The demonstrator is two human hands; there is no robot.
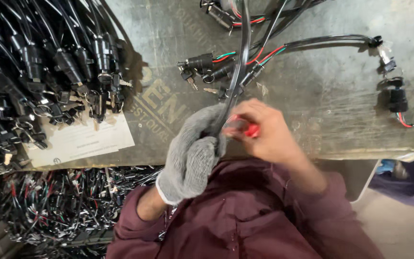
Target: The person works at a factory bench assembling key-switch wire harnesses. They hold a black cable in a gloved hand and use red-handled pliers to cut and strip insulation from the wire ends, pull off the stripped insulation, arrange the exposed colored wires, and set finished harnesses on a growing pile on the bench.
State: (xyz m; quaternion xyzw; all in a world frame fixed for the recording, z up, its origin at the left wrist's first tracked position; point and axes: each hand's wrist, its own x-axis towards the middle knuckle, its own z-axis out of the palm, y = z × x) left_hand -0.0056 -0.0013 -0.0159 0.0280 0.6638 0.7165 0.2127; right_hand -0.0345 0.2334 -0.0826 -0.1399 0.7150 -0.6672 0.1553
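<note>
My left hand (192, 153), in a grey knitted glove, is closed around a black sleeved cable (239, 57) that runs up across the bench. My bare right hand (264, 129) is right beside it and pinches a small red part (251, 130) at the cable's near end. The two hands touch over the bench's front edge. Just beyond them lie black key switches with keys and red, green and black wires (207, 64).
A big heap of finished black switch harnesses (44, 72) fills the bench's left side on a white paper sheet (85, 141). Another harness with a switch (397, 98) lies at the right. Below the bench at the left is a pile of loose wires (58, 201).
</note>
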